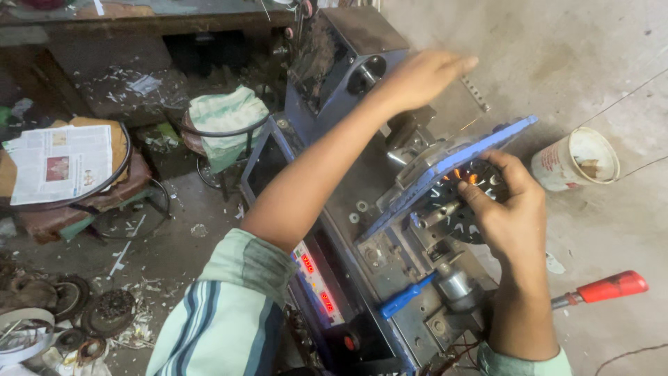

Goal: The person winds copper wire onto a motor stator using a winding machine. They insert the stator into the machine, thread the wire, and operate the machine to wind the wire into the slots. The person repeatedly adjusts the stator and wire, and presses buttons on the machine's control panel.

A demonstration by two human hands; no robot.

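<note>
Head view, looking down at my 2 hands over a coil-winding machine [362,230] that stands on the concrete floor [557,56].

My left hand [424,76] reaches across to the grey motor housing [341,56] at the far end; the fingers are stretched out flat and grip nothing, resting on or just above the housing near its black round knob [369,73] — I cannot tell which.

My right hand [511,209] is closed in a pinch on the dark round stator [463,198], which sits on the machine's spindle just under the tilted blue plate [452,163]. Copper winding shows orange between the stator's slots, so my fingertips hold at the rim, where the core can be steadied without covering the wire.

A blue-handled lever [403,298] lies on the machine bed near me. A red-handled screwdriver [605,287] lies on the floor just right of my wrist, and a white plastic cup [577,159] stands farther right. 2 red digit displays [316,282] face me from the front panel.
</note>
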